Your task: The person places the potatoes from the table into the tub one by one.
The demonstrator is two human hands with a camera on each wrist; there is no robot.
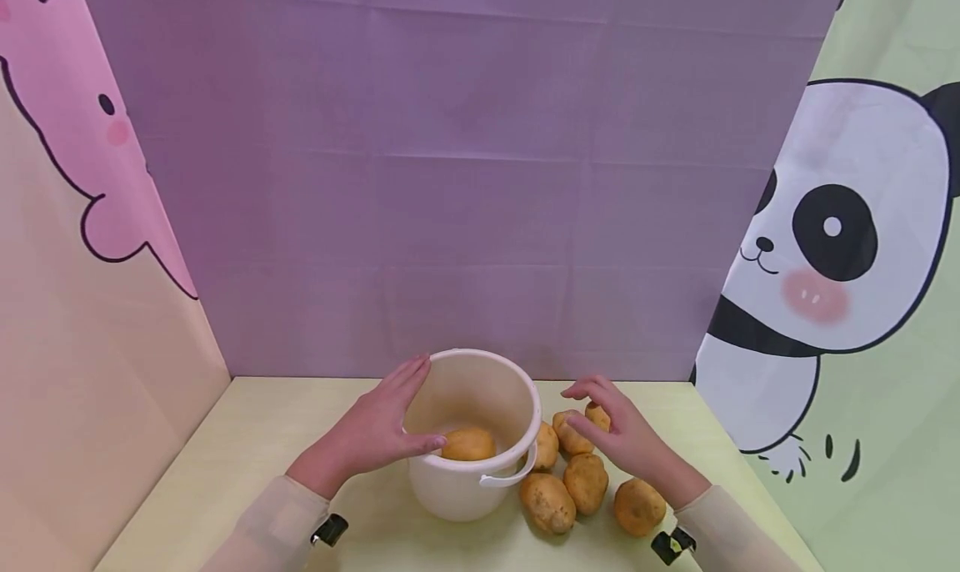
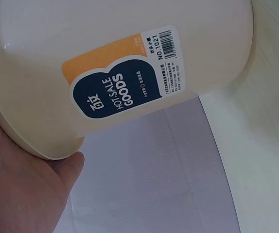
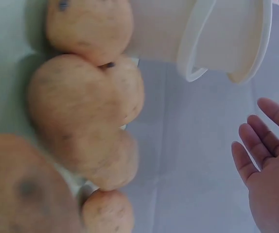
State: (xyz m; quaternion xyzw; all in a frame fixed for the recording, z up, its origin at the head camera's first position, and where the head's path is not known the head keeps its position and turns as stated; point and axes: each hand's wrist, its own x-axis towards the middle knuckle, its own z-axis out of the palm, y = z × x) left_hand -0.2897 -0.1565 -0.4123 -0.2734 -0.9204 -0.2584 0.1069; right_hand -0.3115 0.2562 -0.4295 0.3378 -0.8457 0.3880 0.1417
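Observation:
A white plastic bucket point(image 1: 462, 493) stands upright with one potato point(image 1: 468, 444) visible inside. My left hand point(image 1: 382, 426) holds its rim on the left side, thumb at the front edge and fingers along the back left; the left wrist view shows the labelled bucket wall point(image 2: 202, 53) beside this hand point(image 2: 23, 189). Several brown potatoes lie right of the bucket, among them a large front one point(image 1: 547, 503) and one apart at the right point(image 1: 640, 507). Over the rear potatoes point(image 1: 573, 434) my right hand point(image 1: 618, 426) hovers empty, fingers loosely spread, as in the right wrist view point(image 3: 273, 179).
The bucket's white handle point(image 1: 513, 476) hangs down at its front right. A pale wooden table point(image 1: 300, 413) carries everything. Behind it rises a purple cloth backdrop point(image 1: 480, 180), with a pink-figured panel point(image 1: 112, 347) at left and a panda panel point(image 1: 862, 405) at right.

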